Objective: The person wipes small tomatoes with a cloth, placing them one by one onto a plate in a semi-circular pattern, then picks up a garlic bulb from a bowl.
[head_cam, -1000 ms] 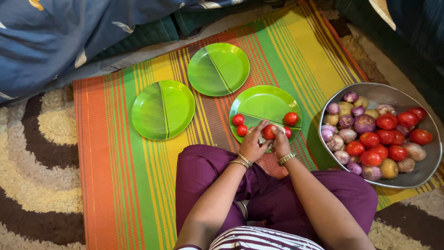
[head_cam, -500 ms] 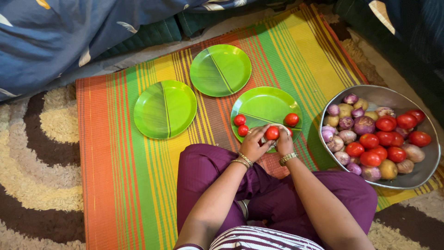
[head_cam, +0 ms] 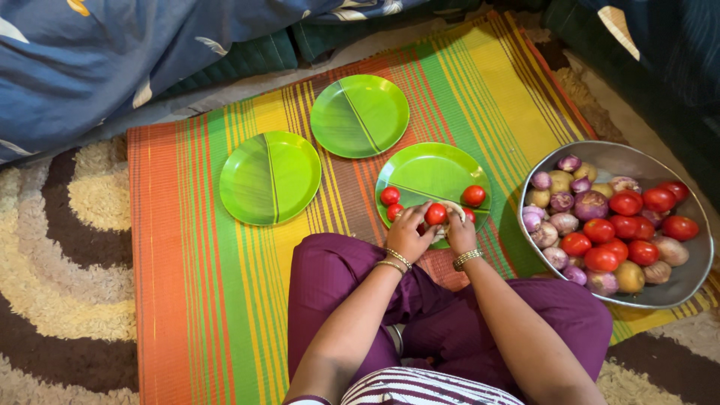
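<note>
Head view, desk A: "Which hand is holding what?"

Desk B: "Left hand [head_cam: 409,231] is pinching a red tomato [head_cam: 436,214] over the near rim of the green plate [head_cam: 431,174], at the striped mat's near right. Right hand [head_cam: 459,231] is cupping something pale beside it; its grip is unclear. Tomato is looking smooth, light, bruisable: best held round its middle."

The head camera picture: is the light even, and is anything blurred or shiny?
In the head view, light is soft and even, with faint shadows. The metal bowl and green plates show mild sheen, no harsh glare. The hands and tomato look sharp; the top right corner is dark.
</note>
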